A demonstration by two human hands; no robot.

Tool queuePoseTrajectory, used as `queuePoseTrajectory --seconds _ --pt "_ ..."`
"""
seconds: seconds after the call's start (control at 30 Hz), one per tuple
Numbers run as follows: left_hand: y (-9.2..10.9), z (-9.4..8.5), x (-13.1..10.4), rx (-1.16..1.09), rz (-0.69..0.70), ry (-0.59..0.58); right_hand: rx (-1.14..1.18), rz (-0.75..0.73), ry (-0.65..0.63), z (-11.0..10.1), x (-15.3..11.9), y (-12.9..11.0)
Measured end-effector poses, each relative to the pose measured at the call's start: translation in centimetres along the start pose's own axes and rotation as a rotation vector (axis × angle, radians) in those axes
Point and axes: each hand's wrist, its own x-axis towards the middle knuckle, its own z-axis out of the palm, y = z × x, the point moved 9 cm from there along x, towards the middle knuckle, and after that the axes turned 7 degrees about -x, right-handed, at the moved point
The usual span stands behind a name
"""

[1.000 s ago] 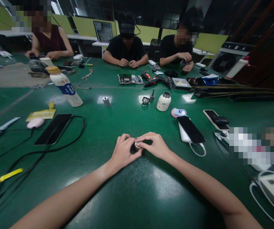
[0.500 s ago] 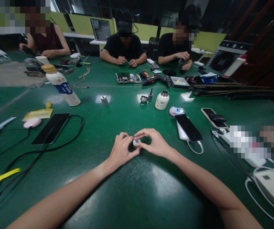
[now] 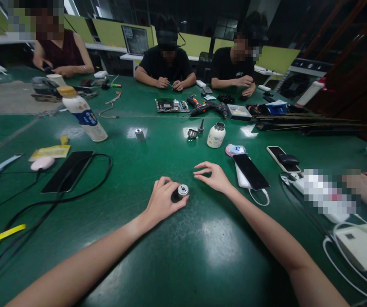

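My left hand (image 3: 164, 198) is wrapped round a small silver metal cylinder (image 3: 183, 191) standing upright on the green table. Its round top face, with a dark ring at the centre, shows above my thumb and fingers. To the right and a little farther off, my right hand (image 3: 213, 175) hovers with thumb and fingers apart, and I see nothing between them. A similar silver cylinder (image 3: 140, 135) stands beyond my left hand. Farther ahead are a cream flask (image 3: 216, 135) without its lid and a small metal cup-like part (image 3: 192, 134).
On the left lie a white bottle (image 3: 84, 115), a tablet-like black device (image 3: 68, 171) and looped black cables. Phones (image 3: 251, 171), a power strip and white cables are at right. A circuit board (image 3: 172, 105) and power drills (image 3: 207, 108) lie farther back. Several people sit around the table.
My right hand has left the cylinder and moved to the right and slightly away, uncovering its top. My left hand keeps its place around the cylinder.
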Motion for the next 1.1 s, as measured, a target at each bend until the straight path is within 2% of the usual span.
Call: queuePoseTrajectory --seconds 0.07,0.13,0.27,0.37,0.43,0.53,0.73,0.9,1.1 --pt "0.1 -0.1 0.0 -0.006 0.006 0.002 -0.064 -0.001 -0.043 0.7 0.0 0.8" --pt "0.2 -0.2 0.0 -0.015 0.013 0.008 -0.098 -0.016 -0.019 0.7 -0.1 0.3" --pt "0.2 -0.2 0.1 -0.026 0.017 0.004 -0.052 -0.091 0.065 -0.5 -0.5 -3.8" --pt "0.4 -0.1 0.1 -0.036 0.031 0.002 -0.027 -0.150 0.007 0.1 -1.1 -6.8" --pt "0.4 -0.2 0.1 -0.042 0.039 0.009 -0.055 -0.185 -0.047 1.0 -1.5 -7.9" --pt "0.4 -0.2 0.0 -0.040 0.044 0.025 -0.084 -0.198 -0.059 1.8 -1.8 -8.0" --pt "0.4 -0.2 0.0 -0.048 0.051 0.031 -0.069 -0.169 0.038 1.4 -1.9 -7.6" --pt "0.3 -0.2 0.0 -0.049 0.044 0.029 -0.087 -0.162 0.005 2.1 -2.1 -7.6" --pt "0.2 -0.1 0.0 -0.044 0.025 0.016 -0.089 -0.083 0.161 -0.4 -1.9 -7.2"
